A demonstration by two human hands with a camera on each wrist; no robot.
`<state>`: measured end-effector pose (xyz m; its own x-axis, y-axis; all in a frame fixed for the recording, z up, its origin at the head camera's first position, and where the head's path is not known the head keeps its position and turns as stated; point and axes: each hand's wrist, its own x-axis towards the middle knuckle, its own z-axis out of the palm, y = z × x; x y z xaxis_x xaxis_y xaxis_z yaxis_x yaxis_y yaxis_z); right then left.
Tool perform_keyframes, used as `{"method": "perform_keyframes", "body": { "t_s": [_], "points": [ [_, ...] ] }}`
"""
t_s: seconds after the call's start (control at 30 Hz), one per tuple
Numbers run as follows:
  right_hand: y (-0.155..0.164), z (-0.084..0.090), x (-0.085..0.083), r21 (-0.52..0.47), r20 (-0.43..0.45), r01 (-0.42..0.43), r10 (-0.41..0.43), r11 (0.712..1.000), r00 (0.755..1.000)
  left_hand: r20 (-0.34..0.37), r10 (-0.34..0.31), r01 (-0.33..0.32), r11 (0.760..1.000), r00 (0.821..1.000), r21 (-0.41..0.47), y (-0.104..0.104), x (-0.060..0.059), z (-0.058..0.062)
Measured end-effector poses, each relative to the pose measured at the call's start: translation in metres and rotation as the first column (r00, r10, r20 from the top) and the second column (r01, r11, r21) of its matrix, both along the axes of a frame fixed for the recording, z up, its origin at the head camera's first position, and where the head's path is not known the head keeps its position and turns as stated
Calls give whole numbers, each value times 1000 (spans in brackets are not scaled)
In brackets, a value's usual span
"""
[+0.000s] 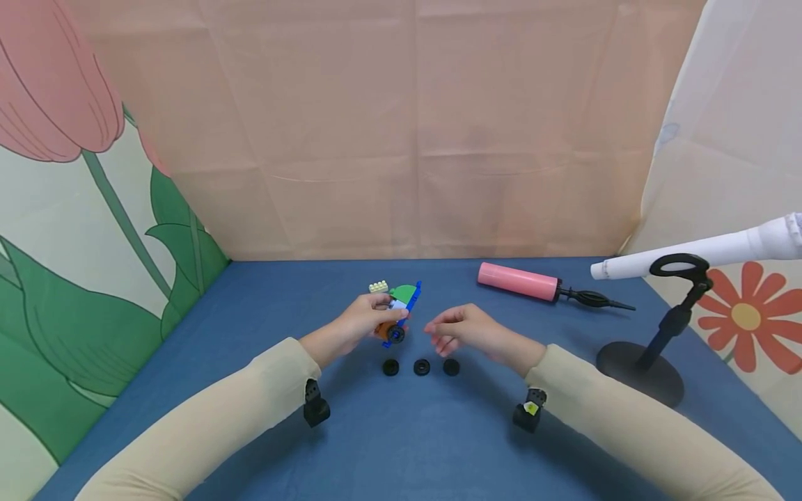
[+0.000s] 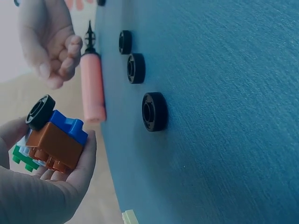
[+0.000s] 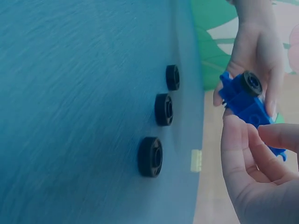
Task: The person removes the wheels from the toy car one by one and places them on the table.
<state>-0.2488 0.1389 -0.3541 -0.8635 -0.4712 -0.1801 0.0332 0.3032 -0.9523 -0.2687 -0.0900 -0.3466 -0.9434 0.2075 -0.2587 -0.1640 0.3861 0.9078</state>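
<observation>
On the blue table (image 1: 250, 431), going from left to right, the left hand (image 1: 360, 323) comes first, its fingers curled round a toy car (image 1: 396, 313) built of bricks, held just above the tabletop near the middle. From the left wrist view the car shows a brown brick under a blue one, with green and white pieces behind, and one black wheel (image 2: 40, 112) fitted at its end. A small cream brick (image 1: 379, 286) lies on the table just behind the car. Below the hands, three loose black wheels (image 1: 421, 367) lie in a row on the cloth, close together but apart from one another. Next comes the right hand (image 1: 465, 328), near the car but not touching it, fingers loosely bent and holding nothing. Farther right and back lies a pink pump (image 1: 519, 281) with a black nozzle. At the right edge a black stand (image 1: 645, 362) with a round base carries a white tube (image 1: 695, 252). No writing or label can be read on any of these things.
</observation>
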Motion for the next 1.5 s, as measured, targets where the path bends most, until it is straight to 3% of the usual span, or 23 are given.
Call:
{"method": "perform_keyframes", "body": {
  "t_s": [0.23, 0.53, 1.1, 1.5],
  "points": [
    [-9, 2, -1, -31, -1, 2, -2, 1000, 1000, -37, 2, -3, 1000, 999, -28, 2, -1, 0],
    [-19, 6, 2, -82, 4, -17, 18, 996, 1000, -58, -13, 13, 1000, 998, 1, 5, 0, 3],
    [-36, 2, 8, -142, 10, 59, -58, 988, 998, -49, 56, -53, 997, 997, 56, 9, 0, 2],
    [-46, -4, 8, -132, -109, 101, -116, 986, 987, -58, 88, -82, 991, 994, 104, 11, 1, 1]
  ]
}}
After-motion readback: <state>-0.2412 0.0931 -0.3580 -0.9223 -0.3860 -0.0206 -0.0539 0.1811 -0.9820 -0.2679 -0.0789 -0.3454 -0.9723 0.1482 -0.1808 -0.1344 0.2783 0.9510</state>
